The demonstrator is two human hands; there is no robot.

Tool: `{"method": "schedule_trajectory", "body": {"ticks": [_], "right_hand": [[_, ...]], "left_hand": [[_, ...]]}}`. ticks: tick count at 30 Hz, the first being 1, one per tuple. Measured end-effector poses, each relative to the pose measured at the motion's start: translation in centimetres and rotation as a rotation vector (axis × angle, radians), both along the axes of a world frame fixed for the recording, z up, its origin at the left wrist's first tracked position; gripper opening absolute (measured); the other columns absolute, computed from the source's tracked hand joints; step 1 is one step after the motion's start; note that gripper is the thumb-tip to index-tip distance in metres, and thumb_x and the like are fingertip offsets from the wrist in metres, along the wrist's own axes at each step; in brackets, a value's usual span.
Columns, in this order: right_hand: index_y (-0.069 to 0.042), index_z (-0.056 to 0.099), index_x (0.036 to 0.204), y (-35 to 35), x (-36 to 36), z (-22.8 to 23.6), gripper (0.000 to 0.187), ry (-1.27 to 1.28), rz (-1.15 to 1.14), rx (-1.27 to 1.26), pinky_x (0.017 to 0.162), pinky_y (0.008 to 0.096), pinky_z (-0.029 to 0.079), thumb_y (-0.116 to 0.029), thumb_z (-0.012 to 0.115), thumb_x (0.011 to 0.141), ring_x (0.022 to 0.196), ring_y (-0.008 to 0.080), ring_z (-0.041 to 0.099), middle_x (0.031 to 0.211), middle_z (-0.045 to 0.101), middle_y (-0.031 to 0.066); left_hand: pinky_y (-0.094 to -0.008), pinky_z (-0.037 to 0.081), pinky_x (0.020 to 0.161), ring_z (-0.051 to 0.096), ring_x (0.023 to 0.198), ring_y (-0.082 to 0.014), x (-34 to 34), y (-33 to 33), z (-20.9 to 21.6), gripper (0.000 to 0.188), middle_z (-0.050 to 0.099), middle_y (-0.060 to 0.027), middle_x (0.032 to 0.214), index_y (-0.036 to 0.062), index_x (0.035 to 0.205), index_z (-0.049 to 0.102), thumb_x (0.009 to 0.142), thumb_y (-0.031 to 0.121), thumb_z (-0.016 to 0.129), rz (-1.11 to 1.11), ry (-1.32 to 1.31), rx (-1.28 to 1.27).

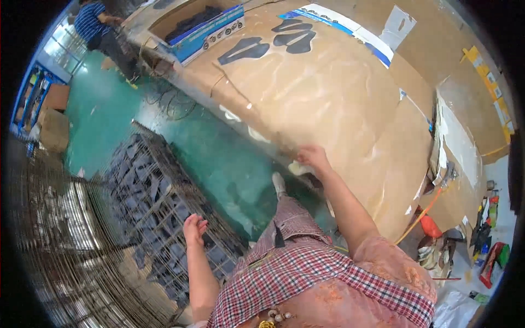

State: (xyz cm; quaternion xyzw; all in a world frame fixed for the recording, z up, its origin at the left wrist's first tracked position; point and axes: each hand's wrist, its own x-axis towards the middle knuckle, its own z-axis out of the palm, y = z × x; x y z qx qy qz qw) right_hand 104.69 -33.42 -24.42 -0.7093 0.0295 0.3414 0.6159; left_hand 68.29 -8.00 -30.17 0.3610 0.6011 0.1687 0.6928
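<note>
A: Head view: grip state?
B: Left hand (194, 229) hung near the wire basket (183, 188), fingers half-curled, loosely spread. Right hand (313, 156) was at the table (328, 104) edge, fingers bent; couldn't tell if pinching anything.
A: Dark pieces (142, 175)?
B: Heaped in the basket. Flat cutouts (302, 45) lay on the table, near the blue-and-white box (210, 41).

Lettering (217, 30) runs along the blue-and-white carton (210, 39) and blue-edged cardboard flap (343, 23).
</note>
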Motion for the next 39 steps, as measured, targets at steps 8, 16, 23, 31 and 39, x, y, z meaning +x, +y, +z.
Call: {"method": "schedule_trajectory", "body": {"ticks": [8, 16, 23, 31, 39], "right_hand": [[-0.001, 0.057, 0.085, 9.1, 21.2, -4.5, 0.016, -0.547, 0.086, -0.129, 0.056, 0.0245, 0.045, -0.009, 0.056, 0.071, 0.061, 0.0117, 0.054, 0.07, 0.058, 0.0056], [-0.002, 0.053, 0.088, 18.0, 27.7, -2.4, 0.017, -0.986, 0.256, -0.045, 0.066, 0.0311, 0.043, -0.006, 0.052, 0.072, 0.072, 0.0217, 0.053, 0.081, 0.055, 0.0108], [-0.001, 0.052, 0.085, 18.9, 26.6, -5.2, 0.02, -1.27, 0.242, -0.029, 0.068, 0.0366, 0.04, 0.0, 0.049, 0.065, 0.078, 0.0309, 0.048, 0.086, 0.052, 0.0147], [-0.001, 0.052, 0.082, 19.0, 27.4, -5.5, 0.019, -1.16, 0.261, -0.092, 0.068, 0.037, 0.04, 0.001, 0.048, 0.064, 0.078, 0.0306, 0.047, 0.086, 0.052, 0.0133], [-0.002, 0.051, 0.081, 20.0, 27.5, -4.6, 0.016, -1.11, 0.228, -0.034, 0.068, 0.0368, 0.041, 0.0, 0.049, 0.066, 0.078, 0.0305, 0.05, 0.084, 0.052, 0.0128]], "left_hand": [[-0.0229, 0.047, 0.047, 0.057, 0.059, -0.0161, 21.3, 9.7, 2.6, 0.016, 0.058, -0.0062, 0.078, 0.0059, 0.092, 0.052, 0.079, 0.016, 0.051, -0.093, -0.018, 0.075], [-0.0255, 0.044, 0.053, 0.055, 0.06, -0.0165, 47.9, 22.3, 4.6, 0.02, 0.057, -0.0052, 0.078, 0.0042, 0.093, 0.053, 0.075, 0.012, 0.052, -0.24, 0.002, 0.269], [-0.0303, 0.045, 0.059, 0.058, 0.066, -0.0234, 58.0, 27.5, -0.8, 0.016, 0.058, -0.014, 0.069, 0.0028, 0.072, 0.06, 0.069, 0.013, 0.048, -0.505, 0.453, 0.658], [-0.0368, 0.045, 0.069, 0.057, 0.079, -0.0338, 61.4, 25.2, 1.2, 0.02, 0.058, -0.0224, 0.08, -0.0012, 0.073, 0.06, 0.064, 0.014, 0.051, -0.479, 0.656, 0.611], [-0.0365, 0.046, 0.068, 0.057, 0.078, -0.0338, 59.7, 28.6, 0.9, 0.029, 0.058, -0.0226, 0.08, -0.0035, 0.08, 0.06, 0.063, 0.019, 0.053, -0.613, 0.844, 0.791]]}}
